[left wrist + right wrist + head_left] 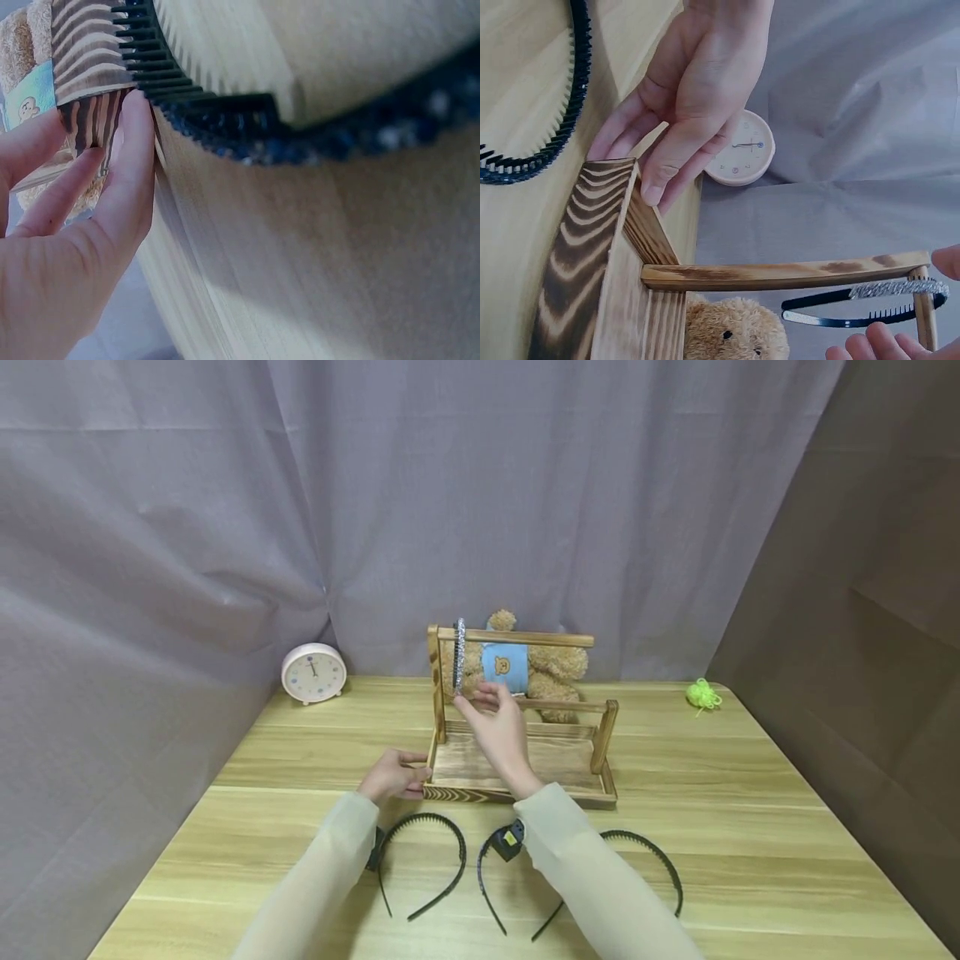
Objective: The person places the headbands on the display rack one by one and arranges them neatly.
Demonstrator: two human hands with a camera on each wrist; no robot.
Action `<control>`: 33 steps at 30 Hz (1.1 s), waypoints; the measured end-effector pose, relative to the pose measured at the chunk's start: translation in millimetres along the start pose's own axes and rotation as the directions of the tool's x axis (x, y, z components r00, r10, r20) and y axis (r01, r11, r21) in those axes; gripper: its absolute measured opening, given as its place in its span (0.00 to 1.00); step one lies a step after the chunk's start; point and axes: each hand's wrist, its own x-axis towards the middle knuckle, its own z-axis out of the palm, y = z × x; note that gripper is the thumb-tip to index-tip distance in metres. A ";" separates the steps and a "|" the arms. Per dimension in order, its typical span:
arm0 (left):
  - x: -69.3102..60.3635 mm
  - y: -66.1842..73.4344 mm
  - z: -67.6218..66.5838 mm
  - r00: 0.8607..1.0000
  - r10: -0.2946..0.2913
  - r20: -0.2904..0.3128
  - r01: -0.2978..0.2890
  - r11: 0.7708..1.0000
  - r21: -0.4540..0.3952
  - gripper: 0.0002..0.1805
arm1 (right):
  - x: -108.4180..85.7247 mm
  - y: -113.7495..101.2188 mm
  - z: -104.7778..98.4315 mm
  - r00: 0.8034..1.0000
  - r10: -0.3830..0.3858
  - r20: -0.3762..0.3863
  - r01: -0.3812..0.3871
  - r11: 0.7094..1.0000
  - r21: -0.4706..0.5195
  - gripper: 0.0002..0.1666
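A silver glittery headband (460,656) hangs over the upper bar of a wooden rack (517,794), near its left post. My right hand (501,731) is at the headband's lower front, thumb by it and fingers spread apart from the thumb. The right wrist view shows the same headband (900,288) looped round the bar, fingertips and thumb on either side. My left hand (395,774) grips the rack's front left corner; the right wrist view shows the thumb inside the rim. Close to the left wrist camera is a dark toothed headband (247,131).
Near the front lie several headbands: one on the left (461,852), one in the middle (483,877) and one on the right (667,860), the last two partly behind my right sleeve. A teddy bear (555,662) sits behind the rack. A clock (314,673) and green yarn (702,694) stand farther back.
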 end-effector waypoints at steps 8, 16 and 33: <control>-1.8 1.7 2.1 1.000 -0.006 -0.011 0.006 1.000 0.006 0.25 | -8.3 4.4 -10.9 1.000 0.026 0.003 -0.026 0.999 0.020 0.34; -4.1 2.8 4.2 1.000 -0.002 -0.020 0.002 1.000 0.012 0.25 | -16.1 -1.1 -20.8 1.000 0.010 -0.018 -0.010 0.999 0.053 0.33; -2.2 1.0 2.1 1.000 -0.009 -0.019 0.009 1.000 0.013 0.25 | -47.1 -6.6 -42.0 0.998 0.040 0.045 -0.046 0.991 0.127 0.32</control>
